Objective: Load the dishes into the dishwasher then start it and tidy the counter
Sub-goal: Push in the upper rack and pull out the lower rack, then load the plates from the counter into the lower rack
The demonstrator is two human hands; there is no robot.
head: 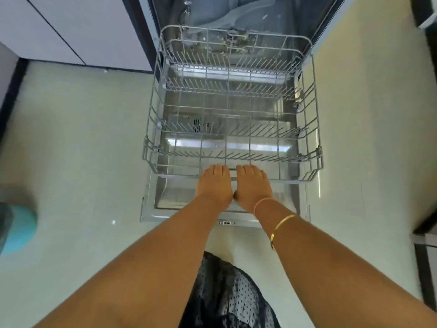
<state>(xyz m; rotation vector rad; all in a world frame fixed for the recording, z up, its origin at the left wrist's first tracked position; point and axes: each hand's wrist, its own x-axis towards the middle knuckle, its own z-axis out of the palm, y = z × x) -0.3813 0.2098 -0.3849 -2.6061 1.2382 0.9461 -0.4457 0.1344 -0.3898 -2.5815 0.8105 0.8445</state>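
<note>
The dishwasher stands open with its door (151, 209) folded down flat toward me. A grey wire lower rack (307, 147) is pulled out over the door and holds no dishes. My left hand (214, 185) and my right hand (253, 188) sit side by side at the middle of the rack's front rail (233, 168), fingers curled over it. The dishwasher tub (212, 17) shows behind the rack. No dishes are in view.
Pale tiled floor (82, 138) spreads to the left and right of the door. White cabinet fronts (82, 27) stand at the upper left. A teal round object (19, 230) lies at the left edge. Dark furniture edges (425, 209) run along the right.
</note>
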